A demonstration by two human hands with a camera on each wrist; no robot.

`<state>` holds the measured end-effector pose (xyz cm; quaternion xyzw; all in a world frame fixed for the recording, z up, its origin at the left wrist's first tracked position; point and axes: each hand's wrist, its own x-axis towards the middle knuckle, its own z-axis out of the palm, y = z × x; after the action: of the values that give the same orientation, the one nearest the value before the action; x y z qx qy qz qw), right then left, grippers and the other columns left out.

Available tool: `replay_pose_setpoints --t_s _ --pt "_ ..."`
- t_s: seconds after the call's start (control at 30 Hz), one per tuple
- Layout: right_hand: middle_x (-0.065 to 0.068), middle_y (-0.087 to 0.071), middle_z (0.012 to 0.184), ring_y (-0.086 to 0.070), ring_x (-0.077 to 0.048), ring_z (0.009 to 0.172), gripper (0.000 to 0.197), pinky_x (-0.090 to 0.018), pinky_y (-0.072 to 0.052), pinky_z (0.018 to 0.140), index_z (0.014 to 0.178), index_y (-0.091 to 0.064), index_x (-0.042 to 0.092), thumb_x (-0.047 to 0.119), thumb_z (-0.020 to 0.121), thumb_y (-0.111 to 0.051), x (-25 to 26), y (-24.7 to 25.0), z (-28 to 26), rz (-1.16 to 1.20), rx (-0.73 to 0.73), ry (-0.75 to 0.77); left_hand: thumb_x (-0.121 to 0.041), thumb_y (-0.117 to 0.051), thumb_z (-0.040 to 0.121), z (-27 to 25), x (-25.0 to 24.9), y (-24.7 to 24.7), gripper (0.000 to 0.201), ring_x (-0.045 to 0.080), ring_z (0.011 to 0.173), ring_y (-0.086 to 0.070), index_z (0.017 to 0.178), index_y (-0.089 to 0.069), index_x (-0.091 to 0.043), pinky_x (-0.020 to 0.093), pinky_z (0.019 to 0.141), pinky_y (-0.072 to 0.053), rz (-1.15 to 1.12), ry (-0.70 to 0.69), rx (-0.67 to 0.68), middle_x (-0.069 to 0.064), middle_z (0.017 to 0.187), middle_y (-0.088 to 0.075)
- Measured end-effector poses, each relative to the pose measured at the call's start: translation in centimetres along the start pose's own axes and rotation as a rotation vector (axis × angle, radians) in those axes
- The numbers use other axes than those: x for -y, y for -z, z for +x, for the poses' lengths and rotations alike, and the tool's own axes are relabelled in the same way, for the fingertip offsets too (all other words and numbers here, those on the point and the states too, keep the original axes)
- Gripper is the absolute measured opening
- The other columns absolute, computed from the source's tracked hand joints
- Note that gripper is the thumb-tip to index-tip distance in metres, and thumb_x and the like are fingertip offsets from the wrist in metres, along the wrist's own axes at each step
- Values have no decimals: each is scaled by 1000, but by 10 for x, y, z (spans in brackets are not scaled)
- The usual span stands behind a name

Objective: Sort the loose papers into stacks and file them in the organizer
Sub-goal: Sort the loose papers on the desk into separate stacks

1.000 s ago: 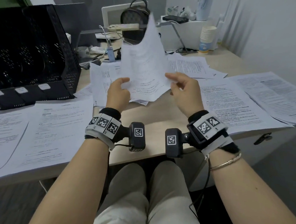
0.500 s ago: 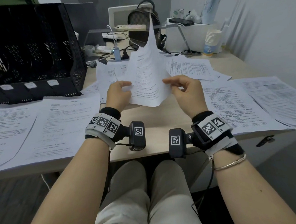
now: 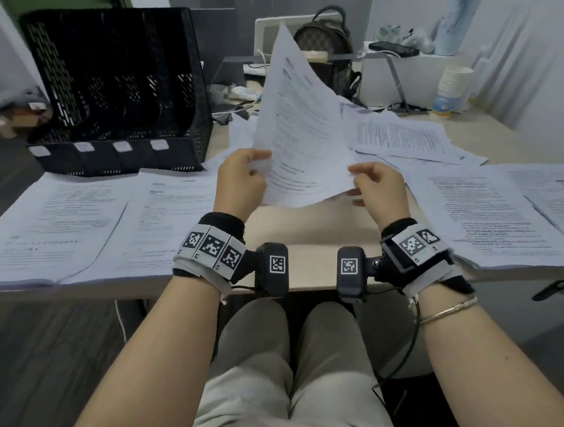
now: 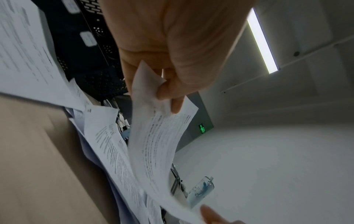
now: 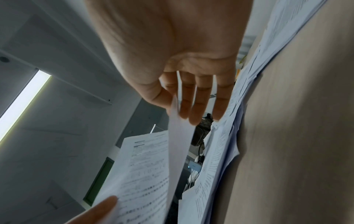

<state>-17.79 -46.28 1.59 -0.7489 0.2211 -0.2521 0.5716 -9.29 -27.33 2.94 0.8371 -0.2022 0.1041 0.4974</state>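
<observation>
A printed sheet (image 3: 299,132) stands almost upright over the middle of the desk, held by both hands at its bottom corners. My left hand (image 3: 243,178) pinches its left corner between thumb and fingers (image 4: 168,89). My right hand (image 3: 378,186) pinches the right corner, thumb in front, fingers (image 5: 191,104) behind the sheet (image 5: 145,174). The black mesh organizer (image 3: 116,87) stands at the back left with its slots facing me. Sorted paper stacks lie at the front left (image 3: 75,223) and right (image 3: 491,219). Loose papers (image 3: 404,138) lie behind the held sheet.
A brown backpack (image 3: 330,51), a white box (image 3: 411,79) with a phone on it, stacked paper cups (image 3: 451,91), cables and a power strip crowd the desk's back. Bare desk top (image 3: 306,228) shows between my wrists. My knees are under the front edge.
The sheet has come up and toward me, tilting more upright, with both hands keeping hold of its lower corners. The head view has shifted a little to the left.
</observation>
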Motion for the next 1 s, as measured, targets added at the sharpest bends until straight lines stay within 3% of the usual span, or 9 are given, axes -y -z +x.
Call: replay_pose_setpoints --t_s 0.1,0.2,0.27,0.37,0.47,0.63,0.77,0.9,1.0 --pt "-8 -61 100 -65 -21 78 23 -39 -58 75 112 -54 12 8 89 -52 1 -15 4 48 30 -108 11 -37 81 -3 3 13 48 29 96 -61 118 -62 -9 10 69 -43 -37 -34 -28 6 124 -60" --pt "-11 -52 102 -59 -20 83 39 -33 -58 72 123 -42 11 3 87 -54 6 -30 5 129 74 -185 11 -39 80 -3 8 29 46 8 69 -54 114 -64 -9 12 60 -43 -62 -41 -50 6 119 -61" --pt "-10 -51 109 -58 -21 96 51 -34 -56 78 131 -35 13 3 85 -56 8 -42 6 108 113 -177 10 -39 79 -3 13 40 45 12 76 -56 110 -65 -10 19 66 -47 -71 -33 -89 6 116 -62" --pt "-9 -49 120 -54 -24 111 60 -35 -47 95 136 -31 15 9 84 -60 14 -60 6 -2 146 -154 7 -43 80 -2 23 57 41 18 103 -58 109 -66 -11 30 89 -49 -58 -25 -119 3 114 -61" --pt "-4 -55 105 -57 -21 100 62 -32 -48 89 139 -28 16 3 85 -57 26 -77 3 21 196 -109 1 -49 84 0 34 77 34 16 110 -57 109 -67 -13 32 98 -46 -19 20 -169 2 115 -63" --pt "-9 -62 100 -60 -15 83 71 -22 -48 69 143 -25 21 -4 83 -55 48 -103 -5 28 267 71 7 -45 84 11 56 119 39 17 108 -58 109 -67 -14 18 90 -43 31 94 -293 4 114 -64" --pt "-6 -62 97 -59 -17 88 77 -30 -48 78 146 -18 25 0 84 -57 59 -126 -12 8 337 125 13 -39 82 12 68 147 47 17 109 -56 110 -66 -12 14 87 -42 33 137 -339 6 114 -62" --pt "-5 -56 88 -57 -16 80 75 -29 -48 69 146 -20 28 2 86 -56 57 -147 -11 6 392 106 14 -35 78 6 81 166 52 13 99 -55 110 -67 -12 -2 67 -38 78 185 -356 10 119 -59" --pt "-7 -51 85 -53 -17 74 61 -25 -45 66 140 -36 23 6 87 -59 51 -160 -7 -59 405 106 13 -34 76 0 88 176 53 19 111 -55 109 -67 -12 15 83 -43 113 246 -370 11 124 -58"
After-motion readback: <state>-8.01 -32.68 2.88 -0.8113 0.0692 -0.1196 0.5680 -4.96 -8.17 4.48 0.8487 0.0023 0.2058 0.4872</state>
